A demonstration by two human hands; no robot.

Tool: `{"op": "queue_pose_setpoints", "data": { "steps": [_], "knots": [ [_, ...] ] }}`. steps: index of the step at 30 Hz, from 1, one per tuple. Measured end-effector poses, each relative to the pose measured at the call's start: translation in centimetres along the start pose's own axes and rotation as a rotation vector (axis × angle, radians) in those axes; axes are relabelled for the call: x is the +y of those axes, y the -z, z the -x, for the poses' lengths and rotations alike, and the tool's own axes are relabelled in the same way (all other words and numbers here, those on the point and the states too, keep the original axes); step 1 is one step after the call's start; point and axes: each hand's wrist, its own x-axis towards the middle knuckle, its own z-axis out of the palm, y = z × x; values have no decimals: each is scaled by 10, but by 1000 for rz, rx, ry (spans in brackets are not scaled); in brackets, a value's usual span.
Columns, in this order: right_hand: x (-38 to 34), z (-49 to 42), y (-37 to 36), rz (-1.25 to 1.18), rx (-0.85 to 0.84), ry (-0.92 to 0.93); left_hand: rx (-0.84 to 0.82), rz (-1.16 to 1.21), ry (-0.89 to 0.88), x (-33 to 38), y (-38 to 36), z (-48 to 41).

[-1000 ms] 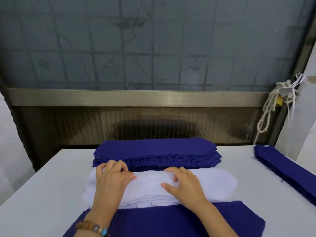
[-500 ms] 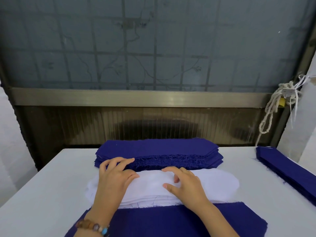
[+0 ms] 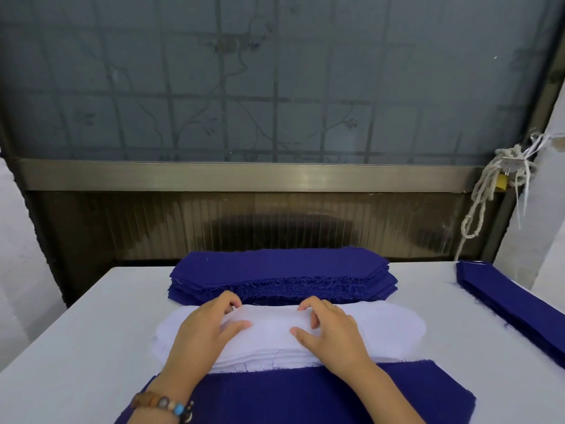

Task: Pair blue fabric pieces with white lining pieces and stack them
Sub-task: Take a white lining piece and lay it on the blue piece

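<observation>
A pile of white lining pieces (image 3: 388,327) lies across the middle of the white table (image 3: 91,325). My left hand (image 3: 206,328) and my right hand (image 3: 328,328) both sit on this pile, fingers curled over its far edge, where the top white piece is lifted into a ridge between them. Behind the pile stands a thick stack of blue fabric pieces (image 3: 281,269) with frayed edges. A single blue fabric piece (image 3: 321,396) lies flat at the near edge, under my forearms.
Another stack of blue pieces (image 3: 513,304) runs along the table's right side. A frosted window with a metal sill (image 3: 244,175) rises behind the table. A knotted white rope (image 3: 486,191) with a brass padlock hangs at the right.
Both hands slid toward the far edge of the white pile and curled their fingers over it, bunching the top white piece upward between them.
</observation>
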Motion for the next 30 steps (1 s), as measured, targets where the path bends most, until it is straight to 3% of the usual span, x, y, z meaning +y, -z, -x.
{"op": "queue_pose_setpoints", "data": {
  "steps": [5, 23, 30],
  "knots": [
    [6, -1, 4, -52, 57, -70, -12, 86, 31, -7, -1, -3],
    [67, 6, 55, 185, 39, -542, -24, 114, 64, -11, -4, -3],
    [69, 11, 61, 341, 105, -677, 4, 114, 89, -10, -3, -2]
  ]
}}
